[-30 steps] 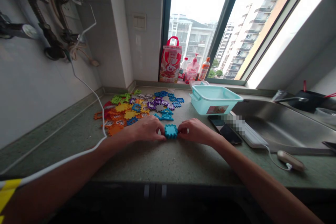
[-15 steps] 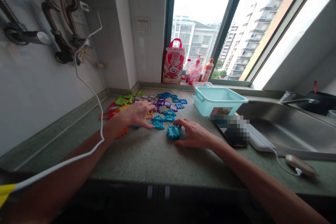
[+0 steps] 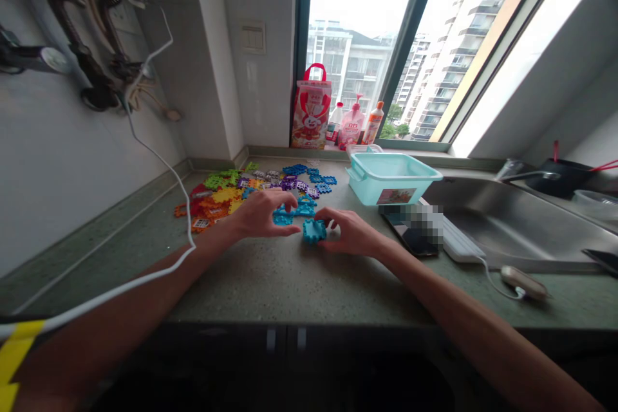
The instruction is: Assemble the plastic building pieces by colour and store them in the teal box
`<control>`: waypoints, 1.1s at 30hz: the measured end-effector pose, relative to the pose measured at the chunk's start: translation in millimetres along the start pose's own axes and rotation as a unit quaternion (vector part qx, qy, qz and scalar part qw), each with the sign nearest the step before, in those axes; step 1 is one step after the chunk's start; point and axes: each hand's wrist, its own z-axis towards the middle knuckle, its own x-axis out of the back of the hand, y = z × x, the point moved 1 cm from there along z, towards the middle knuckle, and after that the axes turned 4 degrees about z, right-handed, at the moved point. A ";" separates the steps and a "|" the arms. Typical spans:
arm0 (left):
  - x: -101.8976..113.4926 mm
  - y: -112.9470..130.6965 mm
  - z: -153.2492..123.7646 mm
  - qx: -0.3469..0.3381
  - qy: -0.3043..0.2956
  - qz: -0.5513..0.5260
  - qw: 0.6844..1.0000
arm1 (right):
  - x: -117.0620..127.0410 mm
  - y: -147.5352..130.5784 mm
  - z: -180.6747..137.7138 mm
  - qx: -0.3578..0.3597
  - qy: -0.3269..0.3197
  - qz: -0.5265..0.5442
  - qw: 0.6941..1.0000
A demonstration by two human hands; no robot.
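My right hand (image 3: pixel 348 232) grips the right side of a turquoise interlocking puzzle tile (image 3: pixel 313 230), index finger behind and thumb in front. The tile rests on the counter and looks thick, perhaps a small stack. To its left, my left hand (image 3: pixel 265 214) hovers open, thumb and fingers apart with nothing between them. Two turquoise tiles with raised loops, one of them a tile (image 3: pixel 305 206) nearer the window, lie beside its fingertips. A spread of purple tiles (image 3: pixel 290 182), orange tiles (image 3: pixel 205 209), green tiles (image 3: pixel 222 179) and blue tiles (image 3: pixel 322 180) lies behind, partly covered by my left hand.
A light teal plastic bin (image 3: pixel 393 179) stands back right, by the steel sink (image 3: pixel 521 222). A phone (image 3: pixel 410 232), a white power strip (image 3: pixel 458 238) and a beige device (image 3: pixel 524 282) lie right. A white cable (image 3: pixel 186 199) crosses my left forearm. Bottles (image 3: pixel 351 125) line the sill.
My left hand has moved right, closer to the turquoise tile under my right hand. The whole view has shifted slightly. My right hand keeps its hold on the tile.
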 end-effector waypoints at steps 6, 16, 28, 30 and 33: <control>2.8 -4.4 -2.1 -0.084 0.065 0.019 0.994 | 14.5 -8.3 27.5 -0.066 0.005 0.221 0.973; 25.7 -21.6 2.0 0.061 0.111 -0.098 0.987 | 8.7 -21.1 83.0 -0.055 -0.013 0.264 0.963; 13.7 -41.9 -13.6 0.174 0.040 -0.194 0.965 | -21.0 -17.4 81.5 -0.029 0.129 0.031 0.991; 13.0 -44.8 -15.1 0.175 0.030 -0.189 0.966 | -24.0 -16.7 81.2 -0.032 0.131 0.018 0.991; 11.5 -48.1 -17.3 0.176 0.011 -0.175 0.969 | -29.4 -13.5 80.3 -0.036 0.128 0.003 0.991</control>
